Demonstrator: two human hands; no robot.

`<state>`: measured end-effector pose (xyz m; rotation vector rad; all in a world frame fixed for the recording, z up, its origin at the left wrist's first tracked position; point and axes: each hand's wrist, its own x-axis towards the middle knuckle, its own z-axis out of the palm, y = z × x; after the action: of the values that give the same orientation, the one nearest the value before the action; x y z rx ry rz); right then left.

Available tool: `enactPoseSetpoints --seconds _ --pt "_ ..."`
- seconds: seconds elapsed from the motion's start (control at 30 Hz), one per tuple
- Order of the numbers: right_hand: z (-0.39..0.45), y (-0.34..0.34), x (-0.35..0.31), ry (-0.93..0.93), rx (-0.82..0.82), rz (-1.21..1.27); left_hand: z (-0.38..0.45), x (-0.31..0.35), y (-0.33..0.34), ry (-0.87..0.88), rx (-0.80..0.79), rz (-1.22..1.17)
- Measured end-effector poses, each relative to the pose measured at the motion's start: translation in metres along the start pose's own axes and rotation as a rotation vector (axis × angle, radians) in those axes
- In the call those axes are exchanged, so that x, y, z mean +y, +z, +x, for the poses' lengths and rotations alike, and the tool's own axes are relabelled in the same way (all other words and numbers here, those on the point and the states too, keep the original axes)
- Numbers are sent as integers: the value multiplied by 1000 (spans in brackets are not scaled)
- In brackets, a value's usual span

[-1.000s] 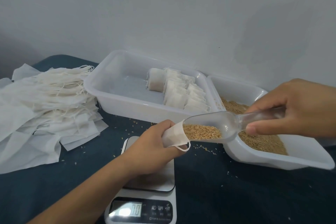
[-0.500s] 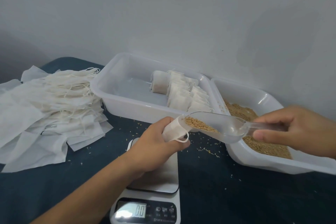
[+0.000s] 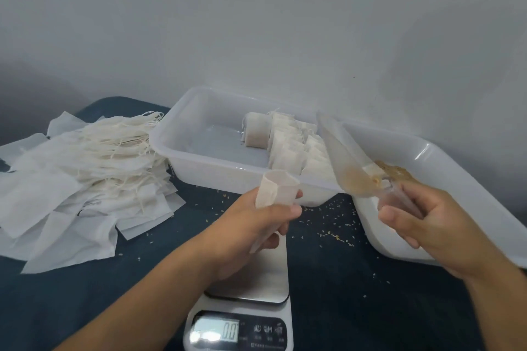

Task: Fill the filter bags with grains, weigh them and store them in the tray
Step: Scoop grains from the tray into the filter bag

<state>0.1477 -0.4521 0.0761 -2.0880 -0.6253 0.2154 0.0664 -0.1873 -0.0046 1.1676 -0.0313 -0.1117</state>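
My left hand (image 3: 256, 225) holds a white filter bag (image 3: 278, 188) upright with its mouth open, above the digital scale (image 3: 251, 319). My right hand (image 3: 433, 222) grips the handle of a clear plastic scoop (image 3: 346, 164), which is tilted up and blurred, a few grains left near its handle end. The scoop is apart from the bag, to its right. Behind stands the storage tray (image 3: 182, 151) with several filled bags (image 3: 291, 148) lined up at its right side. The grain tray (image 3: 445, 168) sits at the right, its grains (image 3: 395, 171) partly hidden by the scoop.
A heap of empty filter bags with strings (image 3: 82, 177) lies at the left on the dark blue cloth (image 3: 356, 293). Loose grains (image 3: 333, 231) are scattered between the trays and the scale. The scale display reads 0.0. A grey wall rises close behind the trays.
The scoop has pulled out of the bag's mouth and swung upward to the right, nearly emptied. My left hand has turned the bag upright. The view has shifted slightly.
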Motion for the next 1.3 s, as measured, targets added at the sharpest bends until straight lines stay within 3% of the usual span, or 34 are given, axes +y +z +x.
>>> enactPoseSetpoints --seconds 0.1,0.2,0.37,0.5,0.57,0.67,0.8,0.87,1.0,1.3 --pt "13 27 -6 -85 -3 -50 -3 3 -7 -53 -176 -207" --pt "24 55 -25 -160 -109 49 -4 5 -12 -80 -303 -221" --pt "40 88 -48 -188 -202 170 -7 5 -14 -94 -402 -182" --pt "41 94 -54 -239 -176 238 -9 6 -18 -96 -440 -218" --pt "39 93 -59 -267 -132 304 -9 8 -22 -75 -427 -197" --pt "39 88 -65 -347 6 198 -5 8 -26 45 -330 -90" --pt "40 85 -67 -358 133 102 0 8 -20 183 0 44" --pt "42 86 -64 -332 210 56 1 8 -19 197 82 64" --pt "47 85 -57 -280 327 19 1 10 -18 162 103 42" --pt "51 89 -45 -268 393 181 1 9 -27 197 67 83"
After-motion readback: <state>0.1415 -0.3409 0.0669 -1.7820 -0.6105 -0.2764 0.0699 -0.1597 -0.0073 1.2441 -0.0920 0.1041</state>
